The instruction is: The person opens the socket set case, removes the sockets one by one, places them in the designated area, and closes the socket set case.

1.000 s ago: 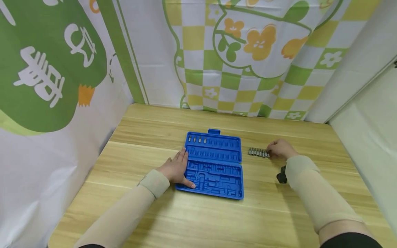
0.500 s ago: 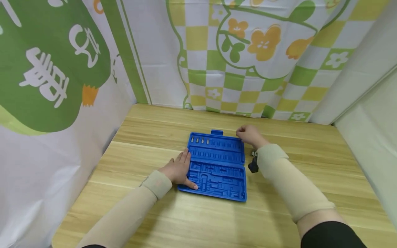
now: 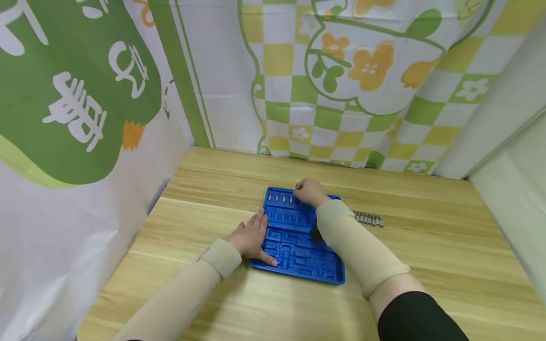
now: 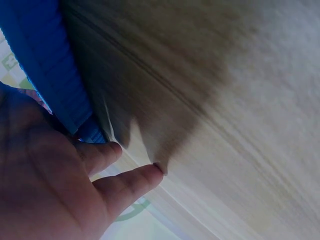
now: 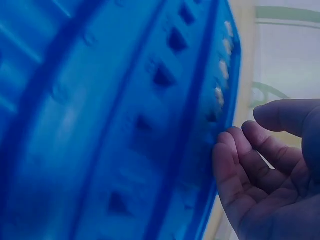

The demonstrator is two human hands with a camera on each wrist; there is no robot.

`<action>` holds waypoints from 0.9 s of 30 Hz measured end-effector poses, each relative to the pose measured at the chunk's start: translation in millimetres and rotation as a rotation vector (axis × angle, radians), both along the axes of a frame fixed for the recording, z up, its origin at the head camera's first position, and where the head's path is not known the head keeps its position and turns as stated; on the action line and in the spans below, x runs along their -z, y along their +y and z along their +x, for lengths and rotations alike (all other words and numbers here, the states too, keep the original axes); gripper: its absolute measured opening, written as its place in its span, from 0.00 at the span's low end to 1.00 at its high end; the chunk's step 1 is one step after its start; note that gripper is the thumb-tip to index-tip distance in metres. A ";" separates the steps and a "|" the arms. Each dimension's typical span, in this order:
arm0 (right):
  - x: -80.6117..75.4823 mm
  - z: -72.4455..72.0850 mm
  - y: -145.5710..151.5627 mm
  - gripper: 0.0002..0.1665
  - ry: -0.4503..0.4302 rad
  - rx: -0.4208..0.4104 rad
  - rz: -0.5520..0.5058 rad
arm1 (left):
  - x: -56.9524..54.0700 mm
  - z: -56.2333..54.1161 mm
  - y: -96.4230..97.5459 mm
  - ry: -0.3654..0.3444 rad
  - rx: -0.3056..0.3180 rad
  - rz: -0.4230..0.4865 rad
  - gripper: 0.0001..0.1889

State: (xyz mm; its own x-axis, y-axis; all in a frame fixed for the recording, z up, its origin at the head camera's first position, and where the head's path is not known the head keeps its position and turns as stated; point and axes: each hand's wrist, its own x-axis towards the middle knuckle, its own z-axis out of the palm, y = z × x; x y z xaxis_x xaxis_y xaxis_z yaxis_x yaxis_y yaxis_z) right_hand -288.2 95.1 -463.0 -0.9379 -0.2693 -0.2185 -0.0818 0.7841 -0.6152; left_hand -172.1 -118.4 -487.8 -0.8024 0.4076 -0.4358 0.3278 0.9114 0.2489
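Observation:
A blue tool case (image 3: 298, 263) lies open on the wooden table, with moulded slots in both halves. Several small metal socket bits (image 3: 284, 198) stand in the left end of its top row. My left hand (image 3: 249, 237) rests spread over the case's left edge, the thumb on its lower corner; in the left wrist view two fingertips reach past the blue edge to the table. Over the top row, beside the seated bits, my right hand (image 3: 309, 192) pinches with thumb and fingertips together; the bit between them is hidden by the fingers.
More bits stand in a row (image 3: 368, 219) on the table to the right of the case, partly hidden by my right forearm. Patterned curtains (image 3: 332, 137) hang behind the table (image 3: 213, 189), and white cloth (image 3: 141, 208) runs along its left side.
My right hand has left the row of loose bits, moved left across the case's top right corner and come beside the seated bits. The left hand stays on the case.

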 end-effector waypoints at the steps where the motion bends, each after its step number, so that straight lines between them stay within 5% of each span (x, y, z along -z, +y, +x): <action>1: 2.3 0.4 -2.4 0.23 0.006 -0.012 0.019 | 0.3 0.5 0.2 -0.001 -0.001 0.003 0.73; 7: 10.8 2.3 -13.4 0.27 -0.005 -0.022 0.075 | 0.1 2.0 0.8 0.006 0.001 0.001 0.74; 18: 21.4 2.1 -21.4 0.26 -0.045 0.192 0.079 | -0.2 1.7 0.6 0.006 0.004 -0.010 0.73; 25: 28.0 -2.2 -18.4 0.27 -0.102 0.286 -0.036 | -1.6 1.3 1.3 0.006 0.000 0.007 0.73; 27: 29.9 -3.3 -17.0 0.20 -0.113 0.292 -0.114 | -2.0 1.0 0.4 0.011 -0.003 0.009 0.73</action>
